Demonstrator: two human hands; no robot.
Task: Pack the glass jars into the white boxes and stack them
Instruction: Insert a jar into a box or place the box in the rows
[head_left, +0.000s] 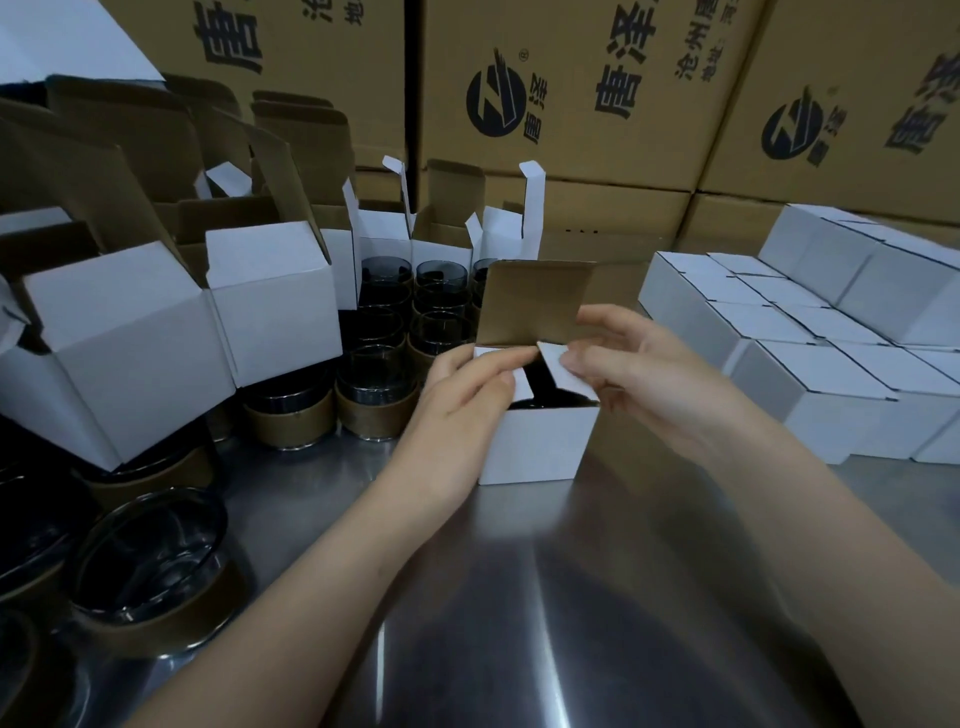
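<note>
A small white box stands on the steel table at centre, its brown-lined lid still raised. A dark glass jar shows inside through the gap. My left hand holds the box's left side, with its fingers pressing the left side flap inward. My right hand pushes the right side flap down with its fingertips. Several glass jars with brown bands stand to the left. Closed white boxes are stacked at the right.
Open empty white boxes lean in a pile at the left, over more jars. Large brown printed cartons form a wall at the back. Bare steel table lies in front of the box.
</note>
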